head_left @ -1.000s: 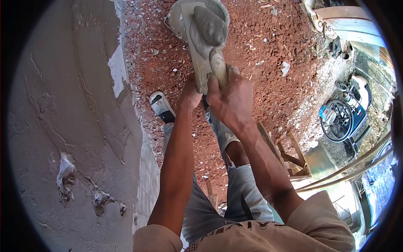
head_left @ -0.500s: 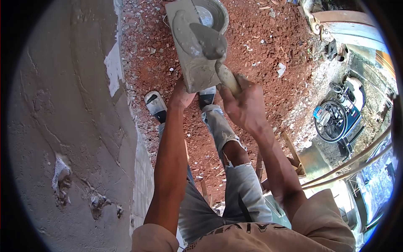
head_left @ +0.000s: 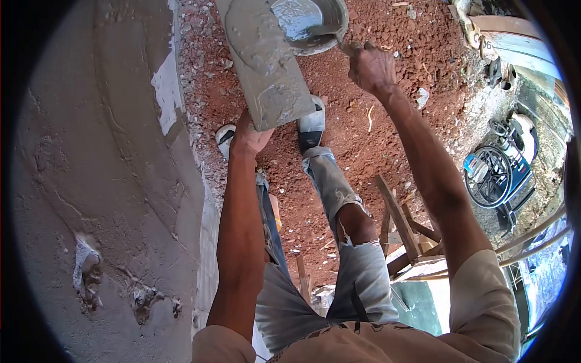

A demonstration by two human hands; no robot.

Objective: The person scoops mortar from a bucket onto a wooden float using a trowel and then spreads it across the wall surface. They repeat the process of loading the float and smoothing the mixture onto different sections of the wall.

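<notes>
Mortar-smeared board [head_left: 292, 109], beside the bucket [head_left: 341, 14], likely handles heavy and slippery: support its end clear of the bucket, where the left hand [head_left: 251, 138] clasps, the right hand [head_left: 373, 68] gripping the trowel [head_left: 325, 29].

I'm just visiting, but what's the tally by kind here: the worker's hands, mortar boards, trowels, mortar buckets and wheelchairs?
Hands: 2 (left hand, right hand)
Mortar board: 1
Trowel: 1
Mortar bucket: 1
Wheelchair: 1
Total: 6
</notes>
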